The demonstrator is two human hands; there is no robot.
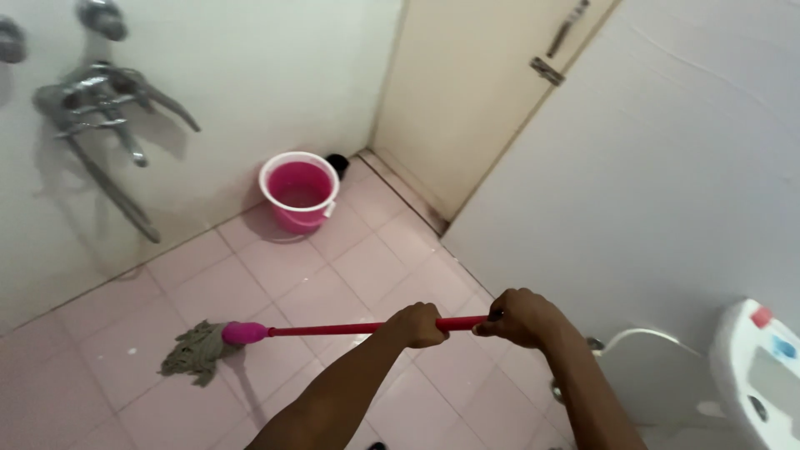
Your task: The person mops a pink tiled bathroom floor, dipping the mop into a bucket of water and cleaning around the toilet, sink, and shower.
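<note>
Near the lower middle of the pink tiled floor [333,275], both hands are closing around the red mop handle [333,330]. Left hand [415,325] is gripping the shaft fully, fingers wrapped over it; right hand [523,317] is clamping the upper end just beside it, the two fists near each other with a short stretch of handle showing between them. Handle is lying at a low angle, running leftward from the hands to a pink socket, where the grey string mop head [193,352] is resting flat on the tiles toward the left edge of the floor.

Pink bucket [299,191] is standing upright in the far corner of the floor, against the wall and beside the cream door [467,92]; well apart from the mop head. A small dark object is sitting behind it, too small to identify. Chrome tap fittings [96,100] are mounted on the left wall. White cistern [754,375] is showing at the lower right edge.

Progress, judged: mopping is under way. Cannot tell from tile sheen which parts are already wiped; a few pale specks are remaining on tiles near the mop head.
</note>
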